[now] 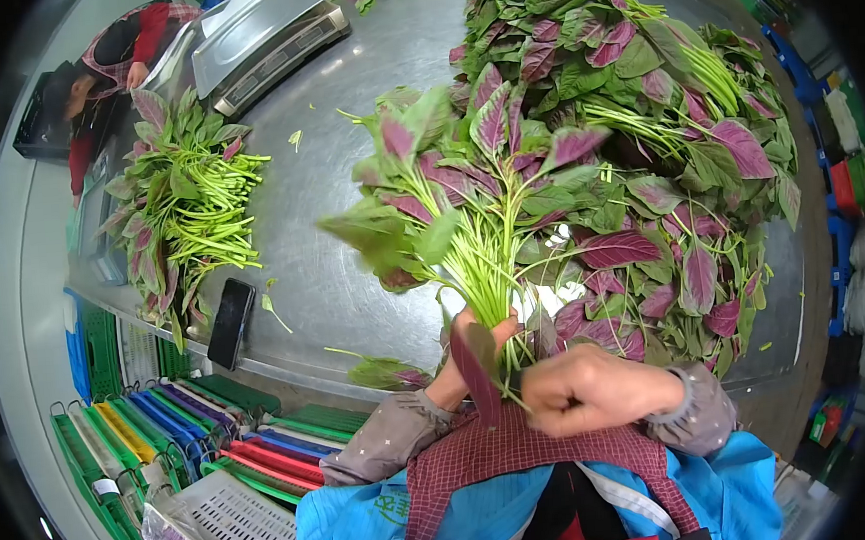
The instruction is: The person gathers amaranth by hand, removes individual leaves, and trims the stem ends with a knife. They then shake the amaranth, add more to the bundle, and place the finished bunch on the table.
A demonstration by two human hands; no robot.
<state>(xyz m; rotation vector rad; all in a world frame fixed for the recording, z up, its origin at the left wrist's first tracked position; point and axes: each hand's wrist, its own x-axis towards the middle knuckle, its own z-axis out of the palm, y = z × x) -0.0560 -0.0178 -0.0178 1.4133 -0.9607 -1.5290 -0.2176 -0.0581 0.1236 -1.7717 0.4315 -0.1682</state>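
Observation:
My left hand point(452, 377) is wrapped round the pale green stems of a bunch of red amaranth point(486, 251). The bunch stands nearly upright in front of my apron, its green and purple leaves fanned out above. One long purple leaf point(474, 367) hangs down over the left hand and covers part of it. Just right of the stem ends, my right hand point(591, 389) is closed with its fingers curled in. A thin stem shows by its fingertips, but what it grips is hidden. A large heap of loose amaranth point(664, 143) spreads over the table's right side.
On the metal table point(345, 166) lie another amaranth bunch point(202, 201), a black phone point(231, 322) and a few stray leaves. A weighing scale point(271, 45) stands at the back, near another person point(122, 56). Stacked plastic crates point(178, 428) stand below the left front edge.

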